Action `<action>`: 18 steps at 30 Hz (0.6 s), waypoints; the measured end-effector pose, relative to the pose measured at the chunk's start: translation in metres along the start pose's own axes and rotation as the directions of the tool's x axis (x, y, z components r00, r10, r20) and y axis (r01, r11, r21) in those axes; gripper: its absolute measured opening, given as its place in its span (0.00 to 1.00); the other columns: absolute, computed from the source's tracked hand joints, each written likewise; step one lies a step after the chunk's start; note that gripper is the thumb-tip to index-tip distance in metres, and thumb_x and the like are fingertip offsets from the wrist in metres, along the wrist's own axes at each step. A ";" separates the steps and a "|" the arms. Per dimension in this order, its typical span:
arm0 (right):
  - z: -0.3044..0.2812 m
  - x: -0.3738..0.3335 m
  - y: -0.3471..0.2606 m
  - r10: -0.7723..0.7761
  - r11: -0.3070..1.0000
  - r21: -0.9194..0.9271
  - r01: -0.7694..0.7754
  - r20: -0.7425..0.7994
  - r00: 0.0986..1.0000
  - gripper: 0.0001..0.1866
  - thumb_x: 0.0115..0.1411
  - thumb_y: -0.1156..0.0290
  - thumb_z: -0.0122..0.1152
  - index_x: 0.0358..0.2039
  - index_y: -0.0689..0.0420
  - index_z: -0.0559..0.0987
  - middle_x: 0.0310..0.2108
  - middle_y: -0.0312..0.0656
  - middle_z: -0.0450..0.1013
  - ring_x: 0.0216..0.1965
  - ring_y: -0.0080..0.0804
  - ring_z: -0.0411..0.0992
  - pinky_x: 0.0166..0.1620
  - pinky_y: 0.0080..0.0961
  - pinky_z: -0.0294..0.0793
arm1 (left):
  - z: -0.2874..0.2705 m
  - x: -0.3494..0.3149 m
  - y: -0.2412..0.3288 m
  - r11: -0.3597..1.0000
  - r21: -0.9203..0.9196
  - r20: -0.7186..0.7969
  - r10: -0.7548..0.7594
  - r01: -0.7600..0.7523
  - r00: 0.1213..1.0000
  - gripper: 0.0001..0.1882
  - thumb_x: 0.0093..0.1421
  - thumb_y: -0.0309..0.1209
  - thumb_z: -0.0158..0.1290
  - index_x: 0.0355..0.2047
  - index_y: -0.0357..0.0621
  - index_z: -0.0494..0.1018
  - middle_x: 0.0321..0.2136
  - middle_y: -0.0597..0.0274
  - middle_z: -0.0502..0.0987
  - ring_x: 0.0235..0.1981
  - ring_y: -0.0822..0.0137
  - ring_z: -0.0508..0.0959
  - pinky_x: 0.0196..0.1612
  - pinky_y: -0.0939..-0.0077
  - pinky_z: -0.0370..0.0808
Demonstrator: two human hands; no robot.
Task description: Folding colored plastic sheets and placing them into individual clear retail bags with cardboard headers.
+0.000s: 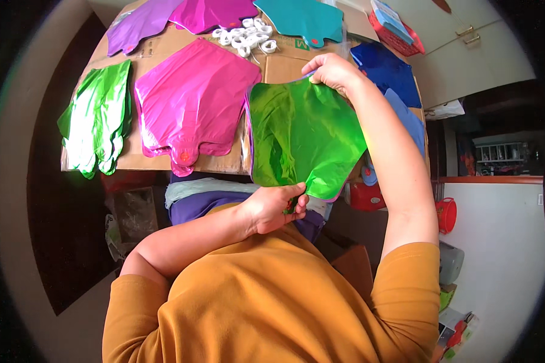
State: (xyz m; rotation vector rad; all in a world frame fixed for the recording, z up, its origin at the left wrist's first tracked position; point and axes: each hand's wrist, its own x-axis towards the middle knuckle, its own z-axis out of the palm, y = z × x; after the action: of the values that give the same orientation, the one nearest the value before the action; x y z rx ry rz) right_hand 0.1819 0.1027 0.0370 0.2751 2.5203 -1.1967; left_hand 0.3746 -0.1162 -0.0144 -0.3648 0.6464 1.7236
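A flat, shiny green foil balloon (327, 133), uninflated, hangs between my two hands at the near edge of the cardboard. Purple and pink edges peek out from behind it, so other sheets seem to lie against its back. My left hand (275, 207) is closed in a pinch on its lower edge, near the tab. Up at the top edge, my right hand (333, 71) pinches it between thumb and fingers. Just left of it lies a stack of pink foil balloons (194, 97) with tabs toward me. Further left is a pile of green foil balloons (100, 118), folded narrow.
Cardboard (278, 68) covers the table. Along the back lie purple (140, 25), magenta (209, 13) and teal foil balloons (303, 21), beside white ribbon coils (245, 37). At right are dark blue foil balloons (386, 72) and a red basket (396, 30).
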 end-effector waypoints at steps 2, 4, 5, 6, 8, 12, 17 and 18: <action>0.003 0.000 -0.004 -0.023 0.999 -0.036 0.022 -0.033 0.999 0.11 0.49 0.84 0.58 0.35 0.61 0.79 0.30 0.39 0.76 0.31 0.26 0.72 0.37 0.23 0.73 | -0.001 0.001 0.001 1.000 0.026 -0.006 -0.002 0.002 1.000 0.10 0.67 0.36 0.46 0.28 0.48 0.66 0.23 0.70 0.66 0.27 0.73 0.65 0.41 0.73 0.68; 0.006 0.005 -0.003 -0.047 0.997 -0.062 0.041 -0.091 0.995 0.11 0.48 0.82 0.60 0.34 0.60 0.79 0.29 0.39 0.76 0.30 0.25 0.72 0.36 0.23 0.73 | 0.000 0.000 0.002 0.999 0.045 -0.004 0.014 -0.014 1.000 0.11 0.67 0.37 0.45 0.28 0.49 0.66 0.23 0.70 0.66 0.27 0.73 0.65 0.42 0.73 0.68; 0.005 0.008 -0.003 -0.127 0.987 -0.123 0.107 -0.168 0.978 0.10 0.48 0.82 0.60 0.33 0.60 0.79 0.29 0.39 0.76 0.30 0.25 0.72 0.36 0.23 0.73 | 0.000 -0.001 0.003 0.999 0.048 0.006 0.014 -0.015 1.000 0.11 0.67 0.37 0.45 0.28 0.49 0.65 0.23 0.71 0.66 0.27 0.73 0.64 0.42 0.73 0.68; 0.002 0.008 -0.003 -0.209 0.968 -0.190 0.165 -0.236 0.949 0.09 0.48 0.81 0.61 0.33 0.60 0.79 0.29 0.39 0.76 0.30 0.24 0.72 0.36 0.23 0.73 | -0.001 0.000 0.002 0.999 0.048 0.017 0.013 -0.014 1.000 0.11 0.67 0.37 0.45 0.28 0.49 0.65 0.23 0.71 0.66 0.27 0.74 0.64 0.42 0.74 0.68; -0.003 0.007 -0.005 -0.419 0.876 -0.380 0.296 -0.297 0.858 0.09 0.48 0.78 0.62 0.33 0.59 0.79 0.30 0.40 0.76 0.31 0.27 0.73 0.37 0.25 0.73 | -0.002 0.000 0.001 0.999 0.037 0.032 0.005 -0.006 0.999 0.11 0.67 0.37 0.45 0.28 0.49 0.65 0.23 0.71 0.65 0.27 0.74 0.64 0.42 0.74 0.68; 0.000 -0.023 -0.048 -0.808 0.397 -0.659 0.639 0.080 0.584 0.15 0.44 0.75 0.64 0.36 0.55 0.78 0.38 0.43 0.74 0.41 0.38 0.73 0.47 0.35 0.71 | -0.006 0.002 -0.001 1.000 0.005 0.050 0.007 -0.008 0.999 0.11 0.68 0.37 0.44 0.28 0.48 0.65 0.23 0.71 0.66 0.27 0.74 0.64 0.41 0.74 0.68; 0.060 -0.102 -0.105 -0.543 0.085 -0.411 0.908 0.745 0.388 0.21 0.40 0.76 0.62 0.39 0.54 0.78 0.41 0.42 0.74 0.55 0.43 0.65 0.64 0.47 0.52 | 0.011 0.001 -0.004 0.997 0.074 -0.042 -0.023 0.026 0.999 0.12 0.68 0.37 0.44 0.27 0.48 0.66 0.23 0.70 0.67 0.27 0.73 0.64 0.39 0.75 0.68; 0.070 -0.111 -0.108 -0.436 0.043 -0.414 0.909 0.811 0.390 0.21 0.39 0.76 0.61 0.40 0.54 0.78 0.41 0.42 0.74 0.57 0.45 0.63 0.66 0.48 0.49 | 0.013 0.001 -0.004 0.996 0.088 -0.028 -0.013 0.015 1.000 0.12 0.68 0.36 0.44 0.27 0.47 0.66 0.23 0.70 0.67 0.26 0.73 0.64 0.39 0.74 0.68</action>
State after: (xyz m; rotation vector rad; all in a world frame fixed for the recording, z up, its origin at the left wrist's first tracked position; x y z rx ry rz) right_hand 0.2658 -0.0227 0.1143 -1.5833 2.3072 0.1005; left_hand 0.3794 -0.1070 -0.0061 -0.3308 0.7364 1.6731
